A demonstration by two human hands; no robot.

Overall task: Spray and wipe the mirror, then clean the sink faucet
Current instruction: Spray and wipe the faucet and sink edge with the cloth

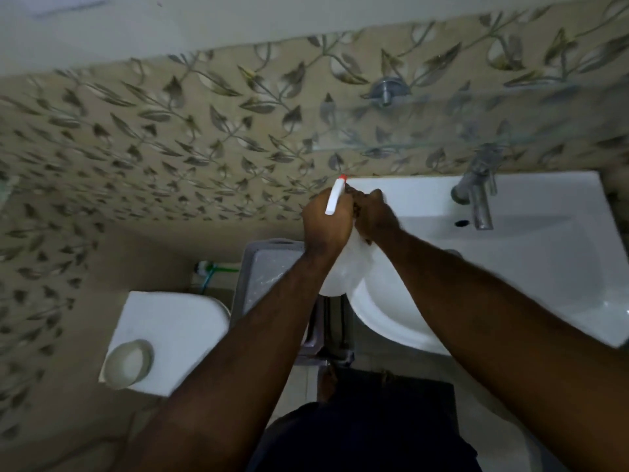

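While the left hand [326,226] grips the spray bottle [335,267] and the right hand [376,216] pinches its nozzle [335,195], hold the body steady over the sink [544,267] and twist gently.

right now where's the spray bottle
In the head view, the spray bottle sits centre frame, held in both hands, left hand and right hand, over the sink's left edge.
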